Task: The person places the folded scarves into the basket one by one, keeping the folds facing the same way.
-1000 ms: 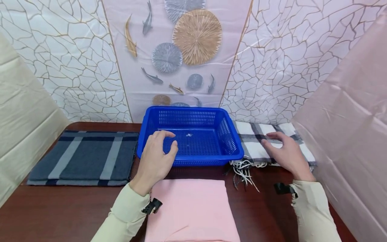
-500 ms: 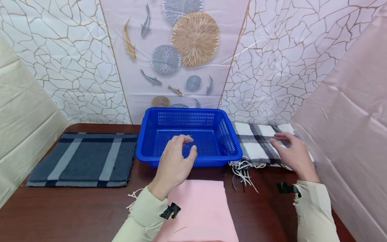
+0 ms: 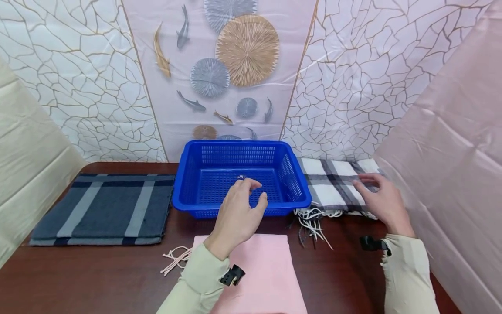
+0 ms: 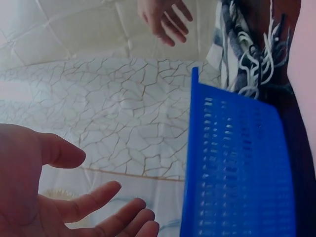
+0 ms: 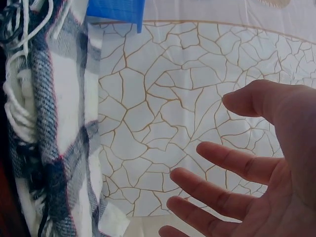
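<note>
My left hand (image 3: pixel 240 213) hovers over the near rim of a blue plastic basket (image 3: pixel 182 174), its fingers relaxed and thumb apart, holding nothing. In the left wrist view the basket's slotted wall (image 4: pixel 237 168) stands to the right of the fingers. My right hand (image 3: pixel 382 203) is above a folded black-and-white checked scarf (image 3: pixel 325 192) with white and dark fringe, also with a gap between thumb and fingers. The right wrist view shows that scarf (image 5: pixel 69 98) at the left, apart from the spread fingers. A folded pink scarf (image 3: pixel 270 270) lies under my left forearm, its tassels poking out left.
A folded dark grey-blue scarf (image 3: pixel 110 209) with light stripes lies left of the basket on the brown table (image 3: pixel 98 279). A patterned cloth backdrop (image 3: pixel 247 52) stands behind, and a pale cloth wall (image 3: pixel 451 174) rises close by my right hand.
My left hand has moved right, from the basket's left front to the middle of its front. My right hand has shifted slightly right. The head view has turned a little; the scarves and basket stay put.
</note>
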A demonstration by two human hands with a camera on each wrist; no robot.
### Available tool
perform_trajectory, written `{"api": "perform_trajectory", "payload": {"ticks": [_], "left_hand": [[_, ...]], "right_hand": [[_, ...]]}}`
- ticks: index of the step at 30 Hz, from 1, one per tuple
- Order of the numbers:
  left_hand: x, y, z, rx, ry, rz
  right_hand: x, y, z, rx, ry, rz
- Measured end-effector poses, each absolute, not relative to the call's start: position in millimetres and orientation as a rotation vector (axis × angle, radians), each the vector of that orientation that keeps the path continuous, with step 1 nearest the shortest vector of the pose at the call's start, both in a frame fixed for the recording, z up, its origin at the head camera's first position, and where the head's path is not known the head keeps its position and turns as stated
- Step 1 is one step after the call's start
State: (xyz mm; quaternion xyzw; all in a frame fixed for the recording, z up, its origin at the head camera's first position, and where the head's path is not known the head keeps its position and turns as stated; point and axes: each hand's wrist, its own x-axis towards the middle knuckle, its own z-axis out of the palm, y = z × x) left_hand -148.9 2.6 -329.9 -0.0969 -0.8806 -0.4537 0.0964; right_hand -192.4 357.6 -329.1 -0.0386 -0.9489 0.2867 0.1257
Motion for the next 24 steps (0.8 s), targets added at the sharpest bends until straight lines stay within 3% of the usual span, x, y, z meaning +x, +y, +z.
{"api": "perform_trajectory", "payload": {"ticks": [24], "left_hand": [[-156.8,44.3,-339.1,-0.44,-2.66,-1.218]], "right_hand": [[-195.7,385.3,-335.6,-0.106,-2.787,0.814]]}}
